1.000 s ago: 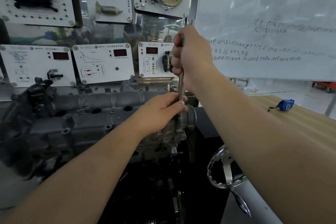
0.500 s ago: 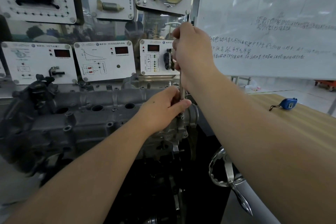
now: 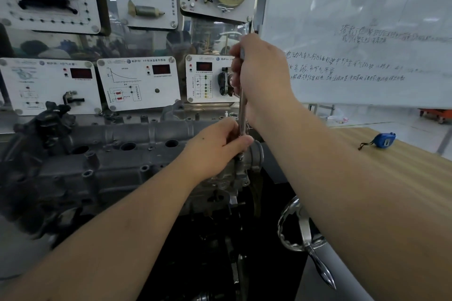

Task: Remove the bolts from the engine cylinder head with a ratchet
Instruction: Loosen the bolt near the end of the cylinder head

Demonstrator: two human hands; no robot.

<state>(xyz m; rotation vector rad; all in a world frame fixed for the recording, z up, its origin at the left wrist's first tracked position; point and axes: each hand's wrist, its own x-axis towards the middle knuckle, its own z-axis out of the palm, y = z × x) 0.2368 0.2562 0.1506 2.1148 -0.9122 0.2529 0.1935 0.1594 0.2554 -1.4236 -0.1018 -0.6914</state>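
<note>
A grey engine cylinder head [image 3: 117, 154] lies across the stand, its right end under my hands. A steel ratchet [image 3: 242, 115] stands nearly upright over that right end. My right hand [image 3: 261, 78] grips the top of its handle. My left hand [image 3: 217, 146] holds the lower shaft just above the socket, thumb wrapped round it. The bolt under the socket is hidden by my left hand. A small stud [image 3: 226, 113] sticks up behind my left hand.
White training panels [image 3: 139, 83] hang close behind the engine. A whiteboard [image 3: 354, 32] stands at the right. A wooden table [image 3: 403, 166] carries a blue tape measure [image 3: 384, 140]. A chrome handwheel with crank handle [image 3: 305, 234] juts out below my right arm.
My right hand has lifted slightly and the ratchet handle has tilted a little. My left thumb has closed further round the lower shaft.
</note>
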